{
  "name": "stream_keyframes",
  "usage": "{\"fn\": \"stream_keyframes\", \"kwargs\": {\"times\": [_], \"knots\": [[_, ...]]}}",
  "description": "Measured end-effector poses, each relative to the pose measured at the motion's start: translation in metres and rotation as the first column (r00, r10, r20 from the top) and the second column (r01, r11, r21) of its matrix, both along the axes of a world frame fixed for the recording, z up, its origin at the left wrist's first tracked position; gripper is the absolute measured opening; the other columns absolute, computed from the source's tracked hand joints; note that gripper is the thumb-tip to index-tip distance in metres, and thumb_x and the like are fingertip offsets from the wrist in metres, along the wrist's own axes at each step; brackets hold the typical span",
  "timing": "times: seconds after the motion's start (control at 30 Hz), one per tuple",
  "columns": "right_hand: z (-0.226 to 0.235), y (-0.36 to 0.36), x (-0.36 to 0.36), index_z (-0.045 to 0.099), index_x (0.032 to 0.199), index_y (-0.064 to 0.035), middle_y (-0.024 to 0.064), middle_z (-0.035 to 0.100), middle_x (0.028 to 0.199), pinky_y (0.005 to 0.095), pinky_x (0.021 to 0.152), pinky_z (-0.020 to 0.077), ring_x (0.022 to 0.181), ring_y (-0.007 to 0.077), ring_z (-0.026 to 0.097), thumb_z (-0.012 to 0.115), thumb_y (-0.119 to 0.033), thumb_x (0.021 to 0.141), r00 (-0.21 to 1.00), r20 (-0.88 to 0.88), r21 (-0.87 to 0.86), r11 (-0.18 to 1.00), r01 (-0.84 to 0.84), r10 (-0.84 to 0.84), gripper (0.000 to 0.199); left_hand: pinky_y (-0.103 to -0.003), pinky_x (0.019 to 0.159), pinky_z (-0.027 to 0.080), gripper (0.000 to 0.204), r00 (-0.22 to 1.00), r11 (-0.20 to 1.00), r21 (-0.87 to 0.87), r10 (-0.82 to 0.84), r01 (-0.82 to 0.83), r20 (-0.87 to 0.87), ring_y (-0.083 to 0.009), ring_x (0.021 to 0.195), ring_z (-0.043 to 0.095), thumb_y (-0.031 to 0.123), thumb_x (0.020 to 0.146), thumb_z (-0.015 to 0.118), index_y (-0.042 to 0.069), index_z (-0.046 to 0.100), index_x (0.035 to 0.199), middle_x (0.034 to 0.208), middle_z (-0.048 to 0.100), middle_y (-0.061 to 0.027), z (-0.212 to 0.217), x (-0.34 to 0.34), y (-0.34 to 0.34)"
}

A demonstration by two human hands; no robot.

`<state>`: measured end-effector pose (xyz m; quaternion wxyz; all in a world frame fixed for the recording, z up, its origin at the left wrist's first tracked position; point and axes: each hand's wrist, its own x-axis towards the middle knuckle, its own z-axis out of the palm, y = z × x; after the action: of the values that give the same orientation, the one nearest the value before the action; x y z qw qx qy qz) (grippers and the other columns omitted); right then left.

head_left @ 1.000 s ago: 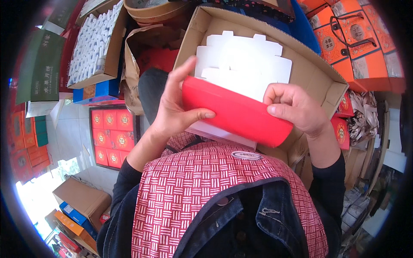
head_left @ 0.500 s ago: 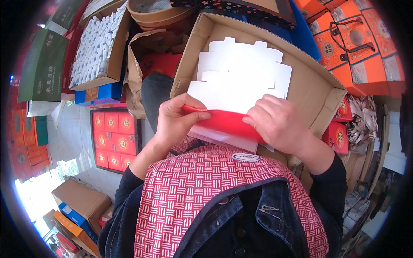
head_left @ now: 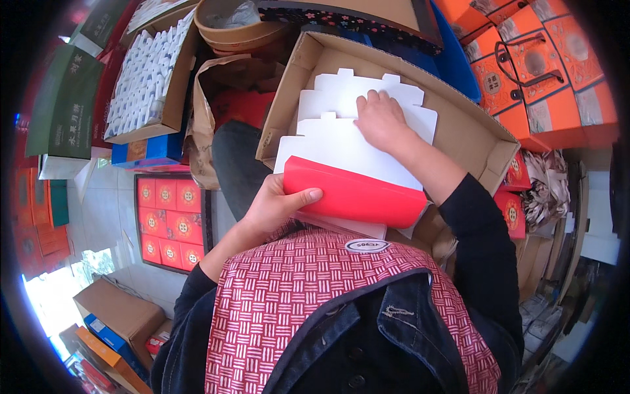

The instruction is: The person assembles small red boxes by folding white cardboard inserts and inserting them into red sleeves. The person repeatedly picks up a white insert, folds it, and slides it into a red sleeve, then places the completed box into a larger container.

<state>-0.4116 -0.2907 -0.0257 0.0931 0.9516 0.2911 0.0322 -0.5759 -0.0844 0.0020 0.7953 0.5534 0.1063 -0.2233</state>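
A flat cardboard box blank (head_left: pixel 335 139), white inside with small tabs along its edges, lies across a shallow brown carton. Its near panel (head_left: pixel 354 197) is folded up and shows a plain red outside. My left hand (head_left: pixel 279 202) grips the left end of this red panel, thumb on top and fingers underneath. Farther out, my right hand (head_left: pixel 382 120) has its fingers bent together over the white card near the far tabs. Its fingertips press on the card and partly hide it.
The brown carton (head_left: pixel 469 125) surrounds the card at the far side. Orange gift boxes (head_left: pixel 535 65) stand far right. At left are a carton of small white packets (head_left: pixel 147 79), a paper bag (head_left: pixel 203 125) and a framed tray of red boxes (head_left: pixel 139 220). A round wooden tub (head_left: pixel 243 36) stands at the back.
My right hand has let go of the red panel's right end and reached away to the far white flaps. The red panel now stands taller, still in my left hand.
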Motion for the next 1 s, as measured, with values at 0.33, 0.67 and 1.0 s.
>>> {"fn": "stream_keyframes", "kwargs": {"times": [0.33,0.67,1.0], "knots": [[0.085,-0.035,0.016,0.061,0.077,-0.0047,0.0087,0.065,0.085,0.0322,0.075,0.0476,0.086,0.0223,0.059,0.065,-0.018,0.082,0.556,-0.681,0.475,0.865,-0.159,0.476,0.015,-0.031,0.082,0.053,0.041,0.992,0.991,0.111,0.089,-0.078,-0.094,-0.0210,0.090,0.066,0.016,0.089,0.066,-0.009,0.053,0.119,0.103,0.066,-0.0173,0.009,0.021,-0.011],[0.135,-0.005,-0.063,0.065,0.101,-0.0040,0.0086,0.063,0.087,0.0261,0.072,0.0495,0.086,0.0131,0.061,0.061,-0.039,0.091,0.316,-0.915,0.395,0.710,0.583,0.250,0.036,-0.034,0.075,0.057,0.043,0.991,0.964,0.234,-0.134,0.129,0.003,-0.0265,0.086,0.068,0.020,0.087,0.068,-0.009,0.055,0.116,0.101,0.066,-0.0212,0.012,0.014,-0.025],[0.115,0.013,-0.064,0.062,0.097,-0.0018,0.0149,0.065,0.095,0.0334,0.076,0.0509,0.084,0.0222,0.064,0.066,-0.032,0.087,0.448,-0.863,0.437,0.788,0.434,0.232,0.032,-0.033,0.074,0.057,0.041,0.993,0.974,0.201,-0.114,0.108,0.018,-0.0261,0.085,0.068,0.021,0.087,0.067,-0.008,0.057,0.114,0.098,0.067,-0.0198,0.003,0.014,-0.027]]}}
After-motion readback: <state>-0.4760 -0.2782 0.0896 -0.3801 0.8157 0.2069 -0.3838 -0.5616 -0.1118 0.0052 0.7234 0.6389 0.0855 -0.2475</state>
